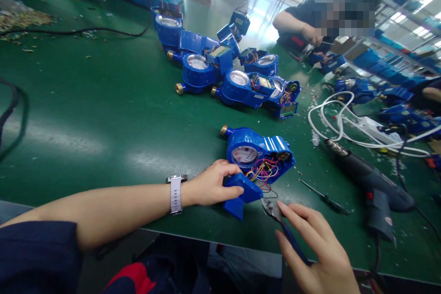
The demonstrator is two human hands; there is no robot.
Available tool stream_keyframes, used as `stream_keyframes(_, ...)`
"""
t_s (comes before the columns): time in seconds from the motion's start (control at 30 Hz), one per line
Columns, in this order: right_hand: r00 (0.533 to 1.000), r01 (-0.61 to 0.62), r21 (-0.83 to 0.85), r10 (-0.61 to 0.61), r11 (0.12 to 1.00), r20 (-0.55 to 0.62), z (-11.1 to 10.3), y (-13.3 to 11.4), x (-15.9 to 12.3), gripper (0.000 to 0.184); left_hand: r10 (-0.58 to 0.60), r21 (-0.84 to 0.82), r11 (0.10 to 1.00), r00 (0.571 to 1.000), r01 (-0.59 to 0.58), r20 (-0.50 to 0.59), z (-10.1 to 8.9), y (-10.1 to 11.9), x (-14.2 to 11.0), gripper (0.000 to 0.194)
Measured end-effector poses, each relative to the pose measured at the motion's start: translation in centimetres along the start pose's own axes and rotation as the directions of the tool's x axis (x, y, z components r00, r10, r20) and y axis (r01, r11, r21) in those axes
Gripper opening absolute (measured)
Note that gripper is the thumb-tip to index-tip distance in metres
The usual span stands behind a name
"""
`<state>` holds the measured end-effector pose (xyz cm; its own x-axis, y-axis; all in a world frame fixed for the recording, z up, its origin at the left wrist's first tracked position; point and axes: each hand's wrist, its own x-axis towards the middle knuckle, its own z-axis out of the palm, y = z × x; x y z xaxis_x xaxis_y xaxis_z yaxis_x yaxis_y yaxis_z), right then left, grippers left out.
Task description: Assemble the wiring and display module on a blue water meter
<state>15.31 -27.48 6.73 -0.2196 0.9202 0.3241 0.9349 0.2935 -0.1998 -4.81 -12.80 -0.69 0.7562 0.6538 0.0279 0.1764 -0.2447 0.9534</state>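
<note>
A blue water meter (246, 147) with a round dial and a brass threaded end lies on the green table, its electronics compartment open. Thin coloured wires (265, 170) spill from that compartment towards a blue plastic cover (246, 188). My left hand (215, 183), wearing a watch, is closed on this cover, thumb in front and fingers behind. Just right of the cover are the jaws of a pair of cutting pliers (272, 210). Their dark handle runs back into my right hand (313, 243), which holds them loosely between thumb and fingers.
Several more blue meters (237, 78) stand farther back. To the right lie a screwdriver (325, 197), a heat gun (375, 179) and a white cable (339, 115) with a power strip. A co-worker's hand (312, 34) works at the far right. A black cord (86, 31) crosses the far left.
</note>
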Motion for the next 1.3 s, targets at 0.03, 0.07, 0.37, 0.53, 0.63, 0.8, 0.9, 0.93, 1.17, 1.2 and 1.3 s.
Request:
stream_keyframes(0.03,1.000,-0.004,-0.054,0.003,0.999,-0.025,0.4,-0.1,0.0,0.029,0.005,0.003,1.000,1.000,-0.005,-0.003,0.0,0.0,0.0,0.021)
stream_keyframes(0.07,0.999,-0.003,-0.094,0.000,0.996,-0.039,0.8,-0.2,0.0,0.030,0.014,0.004,1.000,1.000,-0.014,-0.006,0.1,0.0,-0.1,0.022)
stream_keyframes(0.37,0.991,-0.041,-0.200,0.015,0.979,-0.130,2.6,-2.1,1.0,0.027,0.142,0.049,0.989,0.988,-0.140,-0.064,0.4,0.0,-0.3,0.019)
stream_keyframes(0.53,0.992,-0.033,-0.197,0.008,0.980,-0.125,3.0,-1.8,1.4,0.026,0.185,0.098,0.979,0.982,-0.181,-0.035,0.5,0.0,-0.5,0.019)
stream_keyframes(0.63,0.996,0.008,-0.143,-0.021,0.990,-0.086,2.8,-1.5,1.3,0.026,0.214,0.107,0.971,0.977,-0.213,-0.002,0.6,0.0,-0.6,0.020)
stream_keyframes(0.8,0.998,0.039,-0.124,-0.045,0.992,-0.052,2.4,-1.3,0.8,0.029,0.227,0.077,0.971,0.974,-0.227,0.014,0.7,-0.1,-0.6,0.020)
stream_keyframes(0.9,0.997,0.034,-0.147,-0.043,0.989,-0.059,2.4,-1.3,0.5,0.029,0.225,0.084,0.971,0.974,-0.226,0.018,0.7,-0.2,-0.6,0.021)
stream_keyframes(0.93,0.998,0.032,-0.148,-0.040,0.988,-0.057,2.4,-1.3,0.5,0.028,0.228,0.087,0.970,0.974,-0.228,0.019,0.7,-0.2,-0.6,0.021)
stream_keyframes(1.17,0.998,0.030,-0.139,-0.037,0.990,-0.049,2.6,-1.6,0.5,0.027,0.224,0.105,0.969,0.974,-0.225,0.017,0.7,-0.1,-0.8,0.019)
stream_keyframes(1.2,0.998,0.033,-0.147,-0.041,0.989,-0.054,2.7,-1.6,0.5,0.027,0.223,0.108,0.969,0.975,-0.224,0.017,0.7,-0.1,-0.8,0.019)
stream_keyframes(1.3,0.996,0.049,-0.162,-0.060,0.986,-0.065,2.8,-1.7,0.5,0.026,0.230,0.106,0.967,0.973,-0.231,0.021,0.7,0.0,-0.8,0.018)
